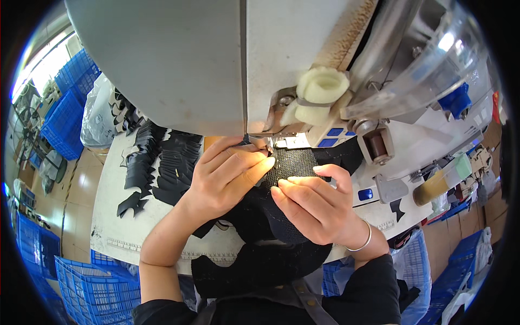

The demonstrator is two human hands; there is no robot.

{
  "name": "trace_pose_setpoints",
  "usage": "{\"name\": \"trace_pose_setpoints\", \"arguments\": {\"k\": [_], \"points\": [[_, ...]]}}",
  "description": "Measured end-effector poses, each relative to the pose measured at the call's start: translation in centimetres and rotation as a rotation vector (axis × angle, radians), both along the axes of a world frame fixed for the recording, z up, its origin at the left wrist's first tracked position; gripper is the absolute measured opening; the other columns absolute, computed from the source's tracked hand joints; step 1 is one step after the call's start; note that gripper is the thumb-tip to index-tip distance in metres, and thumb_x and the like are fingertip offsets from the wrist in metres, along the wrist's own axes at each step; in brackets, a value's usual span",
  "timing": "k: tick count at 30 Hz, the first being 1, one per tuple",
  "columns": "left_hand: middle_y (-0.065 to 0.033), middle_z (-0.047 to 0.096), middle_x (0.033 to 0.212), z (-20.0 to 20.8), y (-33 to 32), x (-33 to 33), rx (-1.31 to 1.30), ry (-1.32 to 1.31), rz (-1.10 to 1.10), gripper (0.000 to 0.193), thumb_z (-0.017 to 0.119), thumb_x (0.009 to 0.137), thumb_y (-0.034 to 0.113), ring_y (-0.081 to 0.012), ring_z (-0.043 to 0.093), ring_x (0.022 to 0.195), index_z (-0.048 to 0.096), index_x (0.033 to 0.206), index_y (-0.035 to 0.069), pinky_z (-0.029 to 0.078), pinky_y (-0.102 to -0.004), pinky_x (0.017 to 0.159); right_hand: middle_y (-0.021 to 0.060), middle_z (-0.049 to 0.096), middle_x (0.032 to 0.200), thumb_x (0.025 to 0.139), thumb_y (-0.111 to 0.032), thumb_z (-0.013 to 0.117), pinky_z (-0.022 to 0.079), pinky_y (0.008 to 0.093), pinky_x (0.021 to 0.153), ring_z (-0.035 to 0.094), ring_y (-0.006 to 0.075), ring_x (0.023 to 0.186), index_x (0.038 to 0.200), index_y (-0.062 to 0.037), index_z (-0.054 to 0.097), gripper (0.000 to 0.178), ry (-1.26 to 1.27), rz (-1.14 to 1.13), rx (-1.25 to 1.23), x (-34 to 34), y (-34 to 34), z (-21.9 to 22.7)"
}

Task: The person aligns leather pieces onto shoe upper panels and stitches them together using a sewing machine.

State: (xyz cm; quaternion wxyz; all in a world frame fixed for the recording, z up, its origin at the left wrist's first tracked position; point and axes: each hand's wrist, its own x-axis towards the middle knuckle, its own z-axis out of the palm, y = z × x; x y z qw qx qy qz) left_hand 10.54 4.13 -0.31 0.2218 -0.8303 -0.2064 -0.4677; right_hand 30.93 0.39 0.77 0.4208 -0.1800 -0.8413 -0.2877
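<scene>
A piece of black mesh fabric (pixel 295 164) lies under the needle area of a grey sewing machine (pixel 179 59), lit by a small lamp. My left hand (pixel 227 176) is at the left edge of the fabric, thumb and fingers pinched on it close to the presser foot. With fingers bent and thumb pressed in, my right hand (pixel 317 205) grips the mesh nearer to me. The fingertips partly hide the needle. More black fabric (pixel 260 265) hangs from the table edge onto my lap.
Stacks of cut black pieces (pixel 176 162) lie left on the white table (pixel 108 216), which has a ruler strip along its front. A clear plastic shield (pixel 428 76) and thread spool (pixel 376 145) are on the right. Blue crates (pixel 97 287) stand around on the floor.
</scene>
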Motion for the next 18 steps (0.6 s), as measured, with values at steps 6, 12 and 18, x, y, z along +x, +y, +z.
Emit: {"name": "trace_pose_setpoints", "arguments": {"k": [6, 12, 18], "points": [[-0.0039, 0.069, 0.091, -0.1, 0.7, -0.5, -0.042, -0.042, -0.007, 0.026, 0.072, 0.065, -0.003, -0.0206, 0.069, 0.083, 0.070, 0.090, 0.007, 0.053, -0.0359, 0.081, 0.0000, 0.067, 0.086, 0.070, -0.010, 0.076, 0.040, 0.0351, 0.080, 0.064, 0.0132, 0.075, 0.083, -0.0085, 0.072, 0.014, 0.018, -0.037, -0.083, 0.3, 1.0, -0.3], [-0.0071, 0.069, 0.092, 1.9, -0.1, -1.3, -0.309, -0.021, 0.032, 0.017, 0.075, 0.073, 0.012, -0.0269, 0.065, 0.080, 0.068, 0.087, 0.004, 0.049, -0.0394, 0.077, -0.0025, 0.067, 0.094, 0.066, -0.016, 0.072, 0.034, 0.0330, 0.073, 0.057, 0.0148, 0.081, 0.094, -0.0117, 0.074, 0.029, 0.068, 0.028, -0.236, 1.8, 2.8, -0.2], [-0.0030, 0.064, 0.081, 4.0, 2.3, -5.1, -1.361, 0.171, -0.151, 0.024, 0.071, 0.088, 0.021, -0.0125, 0.058, 0.074, 0.065, 0.092, -0.002, 0.046, -0.0271, 0.068, -0.0040, 0.065, 0.095, 0.062, -0.015, 0.078, 0.037, 0.0356, 0.081, 0.055, 0.0155, 0.081, 0.103, -0.0166, 0.073, 0.042, -0.041, -0.161, -0.309, 1.5, 0.7, 1.7]]}}
